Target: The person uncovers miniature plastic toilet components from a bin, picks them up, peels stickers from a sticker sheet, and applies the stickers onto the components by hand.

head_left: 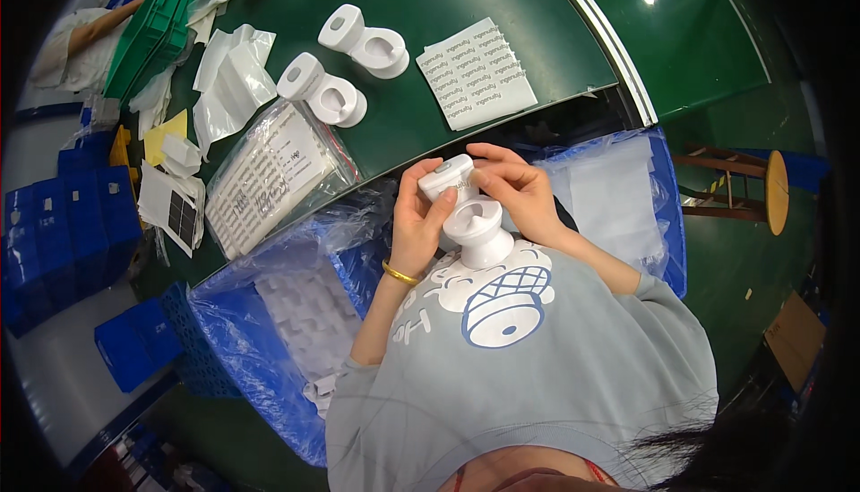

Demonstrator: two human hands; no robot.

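Note:
A small white toy toilet (486, 243) is held between my two hands, close in front of my shirt. My left hand (416, 216) grips the side of its tank, the thumb laid along the front. On the other side, my right hand (520, 189) pinches at the tank's front and top edge with bent fingers. Fine lettering shows on the tank front, partly covered by the fingers. On the green table beyond my hands stand two similar toy toilets, one farther (381, 51) and one nearer (336, 102). To their right lies a stack of printed white sheets (475, 75).
A clear bag of printed sheets (278, 178) lies at the table's edge. Lined blue bins stand left (260, 384) and right (674, 214) of me, holding white pieces and white sheets. A wooden stool (776, 193) is at right. Another person's arm (103, 30) reaches toward green trays (148, 30).

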